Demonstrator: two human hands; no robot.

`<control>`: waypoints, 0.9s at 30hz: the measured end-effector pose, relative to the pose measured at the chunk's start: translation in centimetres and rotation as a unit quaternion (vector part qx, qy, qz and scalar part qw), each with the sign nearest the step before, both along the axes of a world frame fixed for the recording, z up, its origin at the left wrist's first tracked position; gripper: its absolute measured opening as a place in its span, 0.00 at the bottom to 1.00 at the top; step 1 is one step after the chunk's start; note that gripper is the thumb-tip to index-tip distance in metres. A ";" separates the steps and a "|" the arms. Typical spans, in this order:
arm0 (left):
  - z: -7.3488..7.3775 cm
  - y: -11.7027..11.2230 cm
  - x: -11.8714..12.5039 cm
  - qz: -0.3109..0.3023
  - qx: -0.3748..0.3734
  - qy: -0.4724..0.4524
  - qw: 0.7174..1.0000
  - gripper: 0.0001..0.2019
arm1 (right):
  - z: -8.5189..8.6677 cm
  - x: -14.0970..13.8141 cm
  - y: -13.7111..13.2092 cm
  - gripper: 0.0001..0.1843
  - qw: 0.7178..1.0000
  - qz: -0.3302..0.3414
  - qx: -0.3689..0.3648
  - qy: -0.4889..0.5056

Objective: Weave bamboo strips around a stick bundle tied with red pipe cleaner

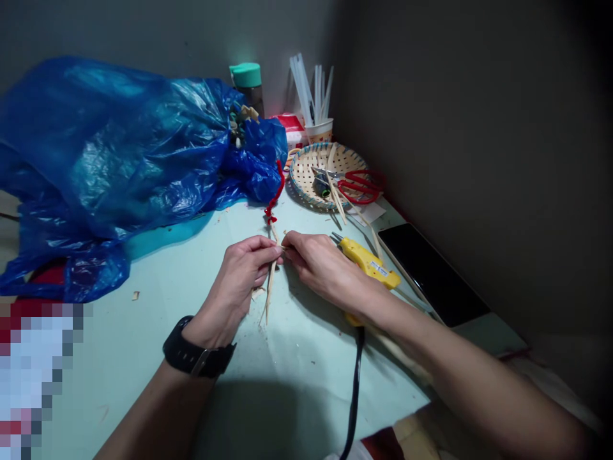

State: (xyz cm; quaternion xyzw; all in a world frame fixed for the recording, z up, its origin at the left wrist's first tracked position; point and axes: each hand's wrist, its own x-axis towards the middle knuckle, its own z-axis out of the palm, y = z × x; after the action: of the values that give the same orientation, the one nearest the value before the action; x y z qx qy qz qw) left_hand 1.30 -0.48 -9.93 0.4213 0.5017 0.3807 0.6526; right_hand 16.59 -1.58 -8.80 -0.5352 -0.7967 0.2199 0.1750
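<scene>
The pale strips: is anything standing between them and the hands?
Nothing visible does: the left hand pinches the strips, the right hand close beside it. The yellow corded tool lies off to the right.

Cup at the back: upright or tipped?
Upright: the cup has its rim facing up, and pale sticks stand in it.

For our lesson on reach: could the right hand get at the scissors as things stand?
Probably yes: the scissors lie on the basket, mostly uncovered, and nothing seems to block the right hand. It would likely have to leave the strip first.
</scene>
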 end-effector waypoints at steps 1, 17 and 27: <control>0.0 0.0 0.0 0.001 0.000 -0.003 1.000 0.06 | -0.1 0.0 0.0 0.07 1.000 0.000 0.000 0.002; -0.2 0.2 -0.3 -0.001 0.029 0.085 0.996 0.08 | -0.4 0.0 -0.2 0.11 0.998 -0.008 0.063 -0.008; 1.1 -0.5 -0.1 -0.026 0.262 0.402 0.877 0.07 | 0.1 0.2 0.0 0.16 0.998 -0.010 0.021 0.050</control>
State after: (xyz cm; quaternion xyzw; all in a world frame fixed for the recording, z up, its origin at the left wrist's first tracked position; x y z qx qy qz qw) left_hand 1.21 -0.95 -8.87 0.7066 0.5914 0.2792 0.2701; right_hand 16.81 -1.59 -8.68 -0.5272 -0.7862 0.2276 0.2283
